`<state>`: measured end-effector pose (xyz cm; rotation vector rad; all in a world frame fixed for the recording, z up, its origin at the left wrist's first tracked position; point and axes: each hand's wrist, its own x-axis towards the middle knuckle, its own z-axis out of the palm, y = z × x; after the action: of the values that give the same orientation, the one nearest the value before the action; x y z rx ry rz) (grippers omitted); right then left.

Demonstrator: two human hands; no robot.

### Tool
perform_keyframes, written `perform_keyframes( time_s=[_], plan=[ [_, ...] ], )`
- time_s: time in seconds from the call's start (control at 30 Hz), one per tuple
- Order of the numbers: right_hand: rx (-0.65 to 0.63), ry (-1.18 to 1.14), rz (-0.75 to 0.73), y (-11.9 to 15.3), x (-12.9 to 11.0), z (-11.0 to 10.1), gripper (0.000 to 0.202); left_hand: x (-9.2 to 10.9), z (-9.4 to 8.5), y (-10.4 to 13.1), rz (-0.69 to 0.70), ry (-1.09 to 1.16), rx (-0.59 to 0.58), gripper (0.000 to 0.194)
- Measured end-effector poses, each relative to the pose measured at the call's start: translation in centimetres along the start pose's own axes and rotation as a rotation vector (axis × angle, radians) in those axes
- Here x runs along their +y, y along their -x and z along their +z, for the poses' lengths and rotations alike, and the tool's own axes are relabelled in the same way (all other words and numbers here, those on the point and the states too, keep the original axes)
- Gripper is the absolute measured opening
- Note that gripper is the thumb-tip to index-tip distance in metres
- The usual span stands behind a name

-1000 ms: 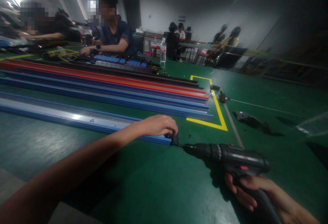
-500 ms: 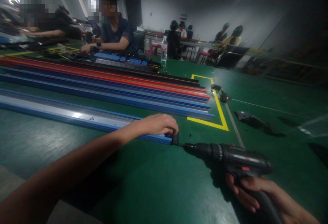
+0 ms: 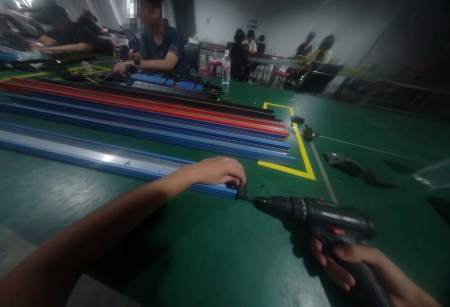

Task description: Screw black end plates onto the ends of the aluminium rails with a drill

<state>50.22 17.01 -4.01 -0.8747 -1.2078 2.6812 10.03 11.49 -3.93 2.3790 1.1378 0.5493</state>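
Note:
My right hand (image 3: 348,262) is wrapped round the handle of a black power drill (image 3: 337,218) at the lower right. The drill lies level, its bit pointing left and meeting a small black end piece (image 3: 242,191). That piece sits at the right end of a long blue rail (image 3: 140,162) on the green table. My left hand (image 3: 225,171) rests over the rail's end with curled fingers closed on the black end piece. The fingertips are partly hidden. Just above the bit, a tiny dark screw (image 3: 262,186) lies on the table.
Red, blue and black rails (image 3: 211,126) lie side by side beyond, within yellow tape (image 3: 305,157). A water bottle (image 3: 225,68) stands behind them. Black parts (image 3: 335,159) lie at the right. A person (image 3: 161,47) sits across the table, others farther back.

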Motion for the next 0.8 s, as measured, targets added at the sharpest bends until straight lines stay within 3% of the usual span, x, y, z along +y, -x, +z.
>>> perform_keyframes(
  time_s=[0.8],
  plan=[
    [0.026,0.018,0.015,0.03,0.28,-0.52,0.028,0.83,-0.26,-0.14,-0.027,-0.028,-0.004,0.021]
  ],
)
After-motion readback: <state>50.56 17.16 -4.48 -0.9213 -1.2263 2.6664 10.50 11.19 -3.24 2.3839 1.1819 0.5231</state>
